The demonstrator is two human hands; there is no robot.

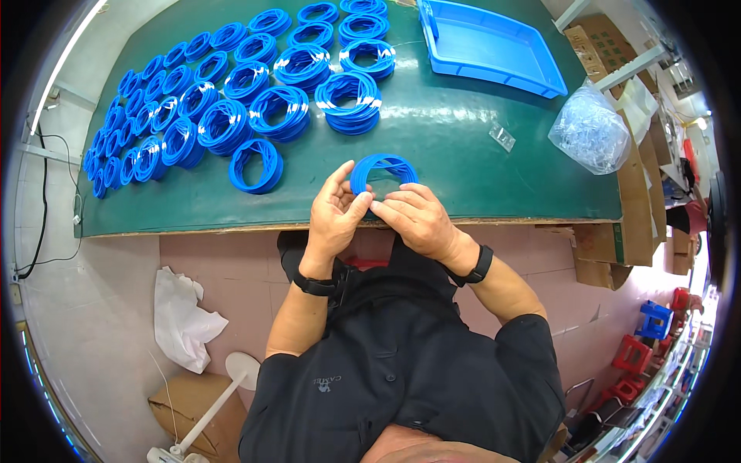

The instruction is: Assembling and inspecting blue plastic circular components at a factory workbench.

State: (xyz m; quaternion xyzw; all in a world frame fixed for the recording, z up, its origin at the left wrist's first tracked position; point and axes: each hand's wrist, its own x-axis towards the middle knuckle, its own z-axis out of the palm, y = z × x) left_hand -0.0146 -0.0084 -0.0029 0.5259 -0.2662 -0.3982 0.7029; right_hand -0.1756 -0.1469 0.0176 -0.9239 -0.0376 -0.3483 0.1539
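Observation:
At the near edge of the green table, a coil of thin blue cable (385, 161) is held up between my two hands. My left hand (335, 214) is at its lower left side, the thumb and curled fingers closed on the loops and the index finger raised off them. My right hand (423, 221) grips the coil from the lower right, thumb and fingers pressed together around its near side. Where the two thumbs come close, part of the coil is hidden. Another single blue coil (256, 166) rests on the table to the left of my hands.
Rows of stacked blue coils (347, 104) cover the left and far table (448, 170). A blue plastic tray (494, 46) lies at the far right. Nearer are a small clear packet (502, 138) and a filled clear bag (590, 127). Cardboard boxes (637, 201) stand beside the right end.

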